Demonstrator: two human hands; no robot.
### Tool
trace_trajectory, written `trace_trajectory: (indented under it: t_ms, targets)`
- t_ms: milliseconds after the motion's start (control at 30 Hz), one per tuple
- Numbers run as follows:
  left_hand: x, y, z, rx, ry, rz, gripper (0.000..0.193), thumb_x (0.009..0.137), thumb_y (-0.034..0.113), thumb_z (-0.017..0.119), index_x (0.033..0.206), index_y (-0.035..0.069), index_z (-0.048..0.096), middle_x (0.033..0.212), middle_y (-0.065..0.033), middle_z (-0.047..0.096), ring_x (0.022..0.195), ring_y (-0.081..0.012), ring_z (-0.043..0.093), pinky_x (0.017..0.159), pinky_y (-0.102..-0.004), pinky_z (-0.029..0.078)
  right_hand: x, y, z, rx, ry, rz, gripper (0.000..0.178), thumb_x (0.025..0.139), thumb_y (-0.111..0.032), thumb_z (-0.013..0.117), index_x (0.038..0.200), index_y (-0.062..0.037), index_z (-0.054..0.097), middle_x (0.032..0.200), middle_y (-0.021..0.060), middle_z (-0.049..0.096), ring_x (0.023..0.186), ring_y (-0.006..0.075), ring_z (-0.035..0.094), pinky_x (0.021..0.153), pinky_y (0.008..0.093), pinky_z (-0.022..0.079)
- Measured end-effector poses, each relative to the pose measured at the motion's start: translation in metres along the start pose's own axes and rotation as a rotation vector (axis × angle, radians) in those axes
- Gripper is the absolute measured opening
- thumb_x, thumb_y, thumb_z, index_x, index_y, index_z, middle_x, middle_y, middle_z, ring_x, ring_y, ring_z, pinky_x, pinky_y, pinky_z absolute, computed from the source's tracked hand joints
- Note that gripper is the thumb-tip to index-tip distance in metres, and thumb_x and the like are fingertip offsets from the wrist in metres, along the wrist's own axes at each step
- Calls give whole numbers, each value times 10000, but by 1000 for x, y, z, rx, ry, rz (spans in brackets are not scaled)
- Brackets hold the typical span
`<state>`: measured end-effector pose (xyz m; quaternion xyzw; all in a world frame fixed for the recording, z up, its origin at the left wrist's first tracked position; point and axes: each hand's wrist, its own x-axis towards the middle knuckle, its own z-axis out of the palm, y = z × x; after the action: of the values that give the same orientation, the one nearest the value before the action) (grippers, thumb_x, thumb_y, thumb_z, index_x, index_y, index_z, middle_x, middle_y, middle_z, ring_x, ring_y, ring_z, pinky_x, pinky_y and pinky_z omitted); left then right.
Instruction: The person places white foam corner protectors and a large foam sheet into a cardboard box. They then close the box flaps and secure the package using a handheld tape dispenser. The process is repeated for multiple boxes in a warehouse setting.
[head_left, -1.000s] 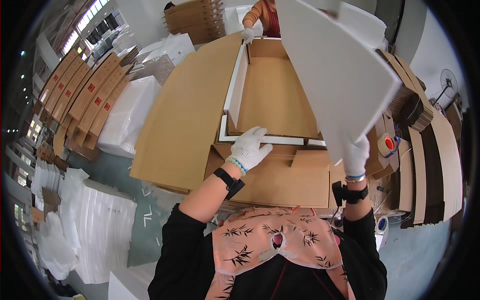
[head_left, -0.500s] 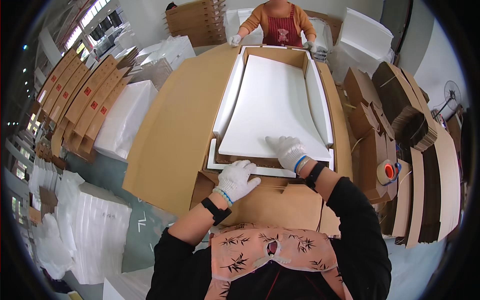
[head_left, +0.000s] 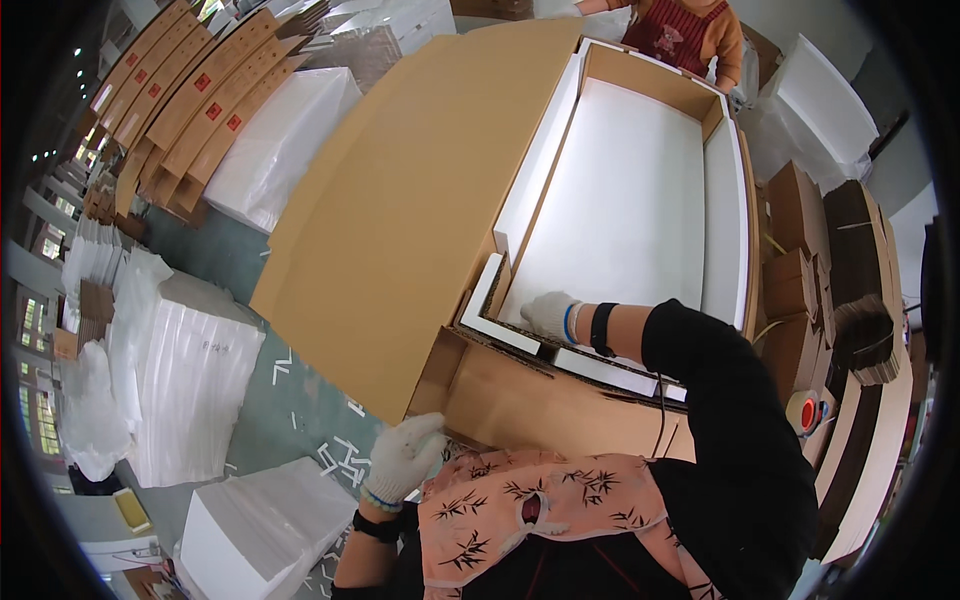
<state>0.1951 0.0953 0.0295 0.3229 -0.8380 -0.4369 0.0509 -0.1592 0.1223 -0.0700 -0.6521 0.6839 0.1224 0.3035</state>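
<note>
White rectangular sheet [head_left: 630, 180]: now flat inside long brown cardboard box [head_left: 640, 77], no longer bowed, seemingly seated. Right white-gloved hand [head_left: 549, 315]: at sheet's near-left corner, fingers bunched, grip untellable. Left white-gloved hand [head_left: 404, 458]: shifted beside broad brown cardboard flap [head_left: 410, 200], fingers curled, hold unclear.

A wide fisheye camera, the left of two worn on the head, looks forward and steeply down from just above the patterned apron [head_left: 460, 510], which fills the lower edge. The left hand [head_left: 405, 458] and right hand [head_left: 550, 315] are near; the long box [head_left: 645, 85] runs away toward the upper right, where the top edge crops a co-worker [head_left: 690, 35]. Cardboard stacks [head_left: 190, 110] bend along the dark, rounded rim.
</note>
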Motion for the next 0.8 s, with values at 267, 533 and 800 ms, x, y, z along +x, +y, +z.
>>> trace_trajectory:
  t_ms: [267,533,800]
  targets:
    - [-79,-121,13,-92,122,-567,357,898,300,564,1135,60,683,1139,-174,678,1065,-321,646,922,-383,497,-96,38,-9,-367,-415,-92,207,824,-186,603,906,-54,740,953,176,718,901,373,686,772,452,542]
    - [-68,-176,7,139,-101,-563,453,897,436,513,1217,144,644,1209,-137,654,1132,-342,602,959,-428,474,-148,256,164,119,-687,131,289,838,-159,567,983,40,717,921,101,715,799,259,636,723,400,506]
    - [-15,-255,7,411,67,-216,344,925,283,511,1161,66,636,1197,-204,624,1088,-389,607,924,-426,490,-218,78,-27,260,677,179,475,865,-217,578,1315,-67,563,1183,176,665,1093,330,633,939,414,498]
